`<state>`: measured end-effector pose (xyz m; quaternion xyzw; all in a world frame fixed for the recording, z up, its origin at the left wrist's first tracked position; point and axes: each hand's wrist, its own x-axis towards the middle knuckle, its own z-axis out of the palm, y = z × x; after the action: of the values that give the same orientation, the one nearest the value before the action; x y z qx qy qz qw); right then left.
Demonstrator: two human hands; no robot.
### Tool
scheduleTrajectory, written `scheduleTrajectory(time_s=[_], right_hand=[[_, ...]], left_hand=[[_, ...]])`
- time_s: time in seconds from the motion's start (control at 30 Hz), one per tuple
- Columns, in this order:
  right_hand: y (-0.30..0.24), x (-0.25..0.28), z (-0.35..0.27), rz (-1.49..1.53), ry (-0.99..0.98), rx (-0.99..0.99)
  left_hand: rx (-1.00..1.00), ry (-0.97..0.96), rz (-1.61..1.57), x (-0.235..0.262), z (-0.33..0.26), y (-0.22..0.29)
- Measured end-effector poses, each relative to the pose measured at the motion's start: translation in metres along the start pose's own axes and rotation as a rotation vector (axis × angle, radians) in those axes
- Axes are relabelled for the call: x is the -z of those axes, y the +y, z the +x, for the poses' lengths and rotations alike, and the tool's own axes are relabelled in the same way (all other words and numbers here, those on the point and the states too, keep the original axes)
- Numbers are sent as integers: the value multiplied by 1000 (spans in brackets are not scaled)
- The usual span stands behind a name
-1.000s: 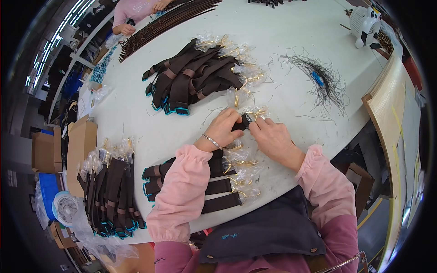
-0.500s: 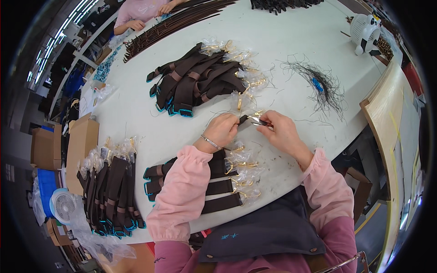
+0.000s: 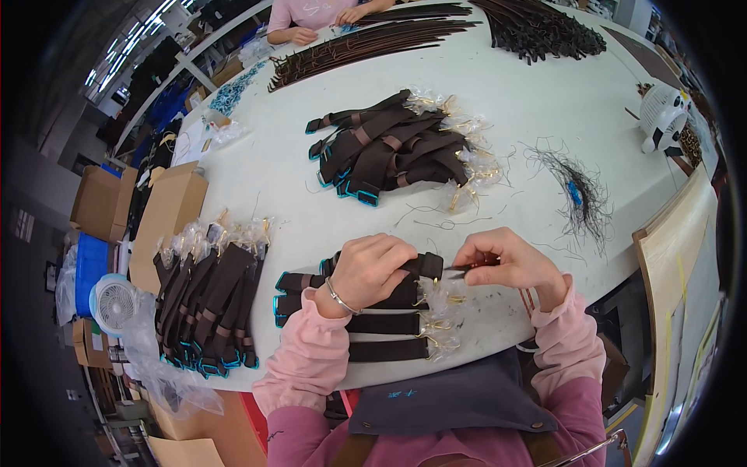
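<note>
My left hand point(image 3: 364, 271) is closed on a dark brown webbing strap point(image 3: 426, 265), with the strap's end sticking out to the right. Closed round a small pair of thread snips point(image 3: 457, 272), my right hand point(image 3: 510, 261) has the blades by that end. Below my hands, similar straps point(image 3: 385, 324) lie side by side, their gold hooks wrapped in clear plastic point(image 3: 442, 323). Farther off rests a heap of straps point(image 3: 393, 148) with blue-covered buckles. To the left, another bundle point(image 3: 208, 300) lies near the table edge.
A tangle of dark threads point(image 3: 577, 193) with a blue piece lies right of the heap. White fans stand at the far right point(image 3: 663, 117) and left point(image 3: 114, 303). Long brown strips point(image 3: 373, 50) lie near a co-worker's hands point(image 3: 302, 35). A cardboard box point(image 3: 167, 218) sits at left.
Both hands have come nearer to me, over the row of straps, with the strap and snips. The whole view has shifted, showing more of the table's far side.
</note>
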<state>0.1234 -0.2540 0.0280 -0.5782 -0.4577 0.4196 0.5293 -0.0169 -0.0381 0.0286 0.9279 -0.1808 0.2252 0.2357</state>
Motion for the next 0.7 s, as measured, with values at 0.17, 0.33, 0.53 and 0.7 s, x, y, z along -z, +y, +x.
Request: scheduleTrajectory(time_s=[0.17, 0.33, 0.53, 0.7], right_hand=[[1, -13, 8, 196, -16, 13], [3, -24, 10, 274, -73, -56], [6, -30, 3, 334, -136, -93], [9, -29, -3, 298, -130, -96]], left_hand=[[-41, -40, -71, 15, -8, 13], [-68, 4, -193, 15, -14, 13], [-136, -34, -313, -1, -17, 8], [-135, -88, -305, -10, -15, 7]])
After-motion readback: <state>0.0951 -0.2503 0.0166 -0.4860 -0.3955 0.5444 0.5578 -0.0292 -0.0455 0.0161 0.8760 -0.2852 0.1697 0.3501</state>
